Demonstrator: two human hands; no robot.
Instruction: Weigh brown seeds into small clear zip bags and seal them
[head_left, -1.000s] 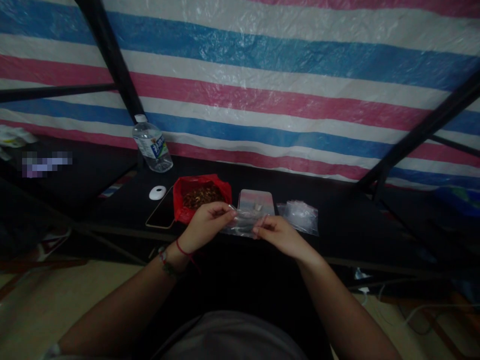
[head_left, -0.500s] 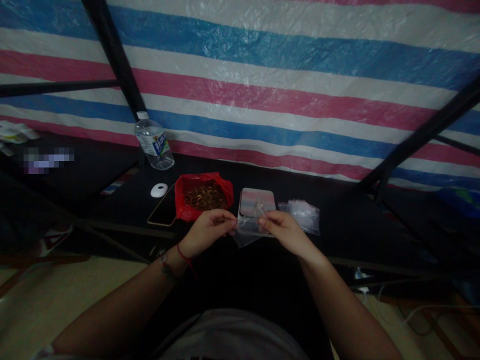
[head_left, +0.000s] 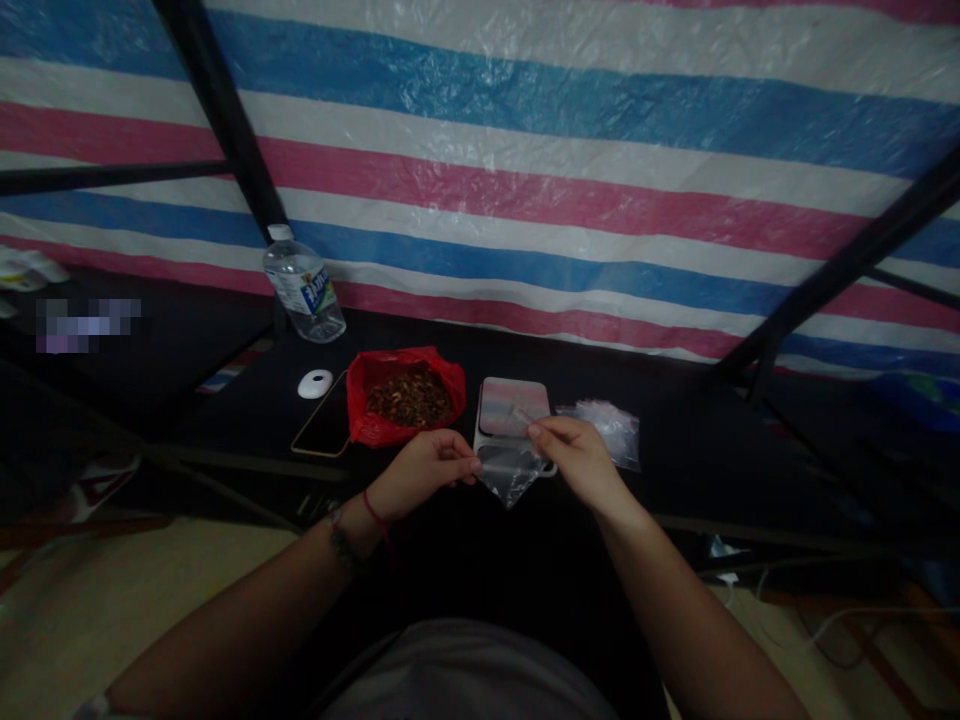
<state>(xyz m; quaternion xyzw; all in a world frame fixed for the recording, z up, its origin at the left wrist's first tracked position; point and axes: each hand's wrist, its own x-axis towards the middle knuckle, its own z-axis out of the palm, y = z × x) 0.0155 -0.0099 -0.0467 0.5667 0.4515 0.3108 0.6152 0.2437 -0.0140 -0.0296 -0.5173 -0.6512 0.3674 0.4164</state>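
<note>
My left hand [head_left: 435, 462] is closed in a pinch on the left edge of a small clear plastic bag [head_left: 511, 486], which hangs with one corner pointing down. My right hand [head_left: 576, 452] is also pinched, above the bag's right side. From its fingertips a small translucent piece [head_left: 520, 413] sticks out to the upper left; its kind is unclear. Behind the bag lies a small flat scale [head_left: 504, 398] with a shiny top, partly covered. Left of it stands an open red plastic bag [head_left: 361, 405] filled with brown dried bits [head_left: 411, 394].
Several clear bags [head_left: 611, 430] lie right of the scale. A phone [head_left: 322, 422], a white rounded gadget [head_left: 309, 385] and a clear bottle [head_left: 304, 290] are at the left of the black table [head_left: 675, 430]. Striped plastic sheeting [head_left: 525, 190] and dark metal bars [head_left: 232, 140] rise behind.
The clear bag has swung from nearly flat to hanging corner-down, lower and nearer me. My left hand has dropped slightly; my right fingertips have shifted a little right.
</note>
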